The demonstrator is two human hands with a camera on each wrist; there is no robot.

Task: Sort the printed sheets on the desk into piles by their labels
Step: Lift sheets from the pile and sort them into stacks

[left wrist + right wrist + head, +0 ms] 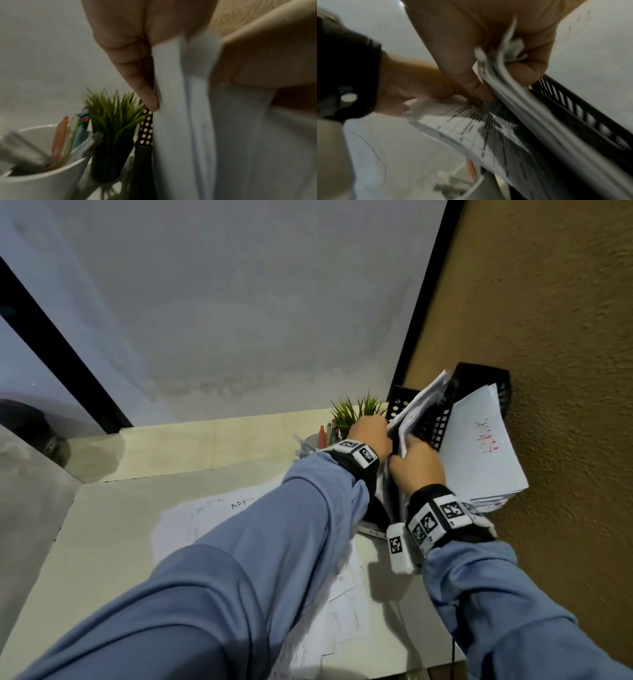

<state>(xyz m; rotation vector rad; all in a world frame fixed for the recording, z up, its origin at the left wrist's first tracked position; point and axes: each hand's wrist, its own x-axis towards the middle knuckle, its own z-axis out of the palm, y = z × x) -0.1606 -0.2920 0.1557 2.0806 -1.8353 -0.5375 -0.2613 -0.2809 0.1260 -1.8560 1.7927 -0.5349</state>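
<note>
Both hands, left (371, 430) and right (416, 465), clutch upright sheets (419, 405).

Handwritten "AD…" on desk sheet (219, 508); rest illegible.

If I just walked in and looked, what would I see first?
Both hands, the left hand and right hand, grip a bundle of sheets standing in a black tray at the desk's far right corner. Beside them a white sheet with red writing sticks out of the tray. Just left sit a small green plant and a white cup of pens.
</note>
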